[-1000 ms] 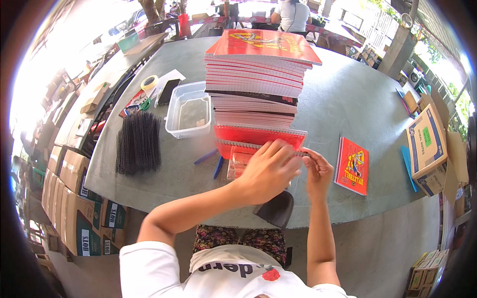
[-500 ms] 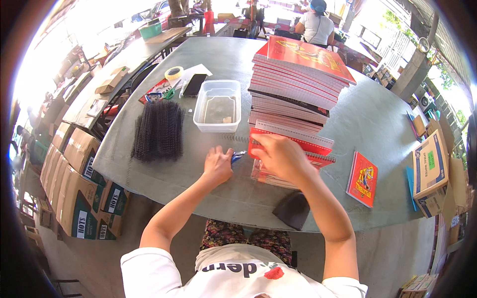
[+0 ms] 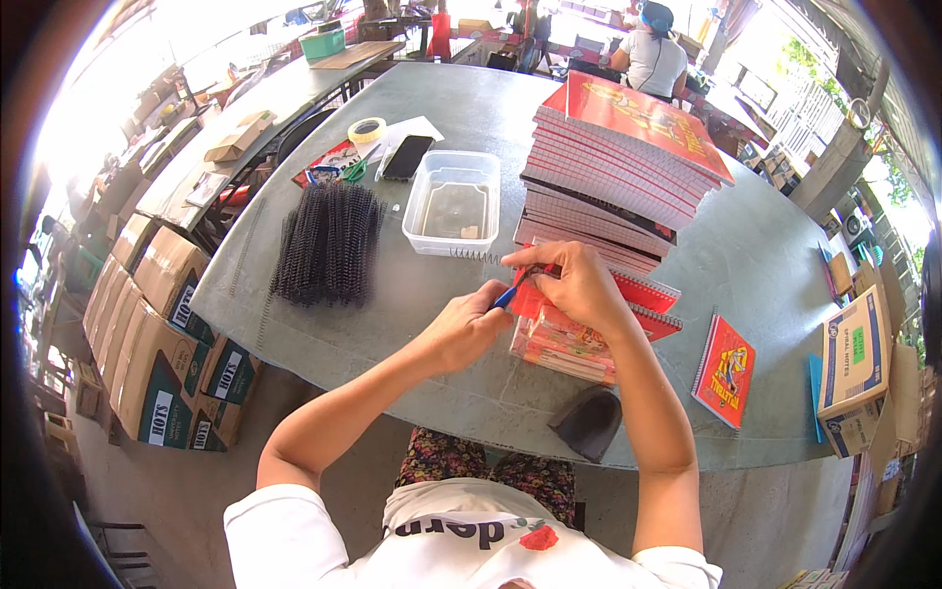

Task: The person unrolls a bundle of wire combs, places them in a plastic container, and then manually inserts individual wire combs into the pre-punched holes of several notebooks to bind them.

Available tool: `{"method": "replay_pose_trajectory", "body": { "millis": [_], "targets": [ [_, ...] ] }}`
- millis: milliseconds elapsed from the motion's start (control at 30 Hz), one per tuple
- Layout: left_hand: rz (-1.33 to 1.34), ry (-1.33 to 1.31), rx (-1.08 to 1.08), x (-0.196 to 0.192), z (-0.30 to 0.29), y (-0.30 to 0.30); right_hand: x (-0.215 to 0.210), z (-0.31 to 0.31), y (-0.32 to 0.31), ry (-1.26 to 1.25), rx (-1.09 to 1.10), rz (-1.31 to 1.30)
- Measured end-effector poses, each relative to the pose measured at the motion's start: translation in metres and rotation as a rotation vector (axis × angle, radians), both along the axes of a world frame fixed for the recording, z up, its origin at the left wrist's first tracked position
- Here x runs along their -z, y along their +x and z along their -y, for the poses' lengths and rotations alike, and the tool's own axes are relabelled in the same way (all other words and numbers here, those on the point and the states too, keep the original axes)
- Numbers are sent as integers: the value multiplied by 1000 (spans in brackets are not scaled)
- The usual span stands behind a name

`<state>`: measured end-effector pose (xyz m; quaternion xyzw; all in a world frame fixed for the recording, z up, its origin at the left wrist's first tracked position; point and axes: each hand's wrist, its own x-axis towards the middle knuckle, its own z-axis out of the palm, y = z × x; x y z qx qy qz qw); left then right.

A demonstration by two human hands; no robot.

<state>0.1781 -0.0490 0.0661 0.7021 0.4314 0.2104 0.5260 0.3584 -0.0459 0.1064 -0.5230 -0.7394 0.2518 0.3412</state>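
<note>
Grey table [image 3: 746, 265]: our left hand [image 3: 461, 329] grips blue pliers [image 3: 508, 293]; right hand [image 3: 579, 285], at 3 o'clock, pins notebook [image 3: 564, 339] flat for steadiness.

Grey round table [image 3: 756, 255], bearing:
- tall stack of red spiral notebooks [image 3: 618, 167];
- clear plastic tub [image 3: 453, 203], just left of the stack;
- bundle of black binding coils [image 3: 329, 242], left of the tub;
- dark phone [image 3: 407, 156] and tape roll [image 3: 368, 129], behind the tub;
- single red notebook [image 3: 724, 370], lying apart at the right;
- dark pouch [image 3: 587, 422] at the near edge.

Floor, left: cardboard cartons [image 3: 162, 334]. Right: open carton [image 3: 854, 368]. Background: seated person [image 3: 655, 59].
</note>
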Motion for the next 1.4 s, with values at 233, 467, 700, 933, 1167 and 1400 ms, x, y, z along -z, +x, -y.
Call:
{"method": "replay_pose_trajectory", "body": {
  "millis": [233, 467, 700, 933, 1167, 1400],
  "targets": [
    [-219, 469, -41, 7, -11, 3, 3, 2, -1, 180, -53, 28],
    [349, -601, 71, -9, -1, -4, 9, 3, 4, 241, 151, 168],
    [524, -913, 64, -13, 0, 4, 17, 5, 0, 244, 199, 103],
    [86, -293, 138, -12, 1, -23, 13, 3, 15, 236, 129, 93],
    [385, 176, -152, -11, -30, 7, 15, 33, -1, 211, -76, 207],
    [64, 581, -634, 35, -131, -25, 15, 85, 77, 432, 211, 408]
  ]
}}
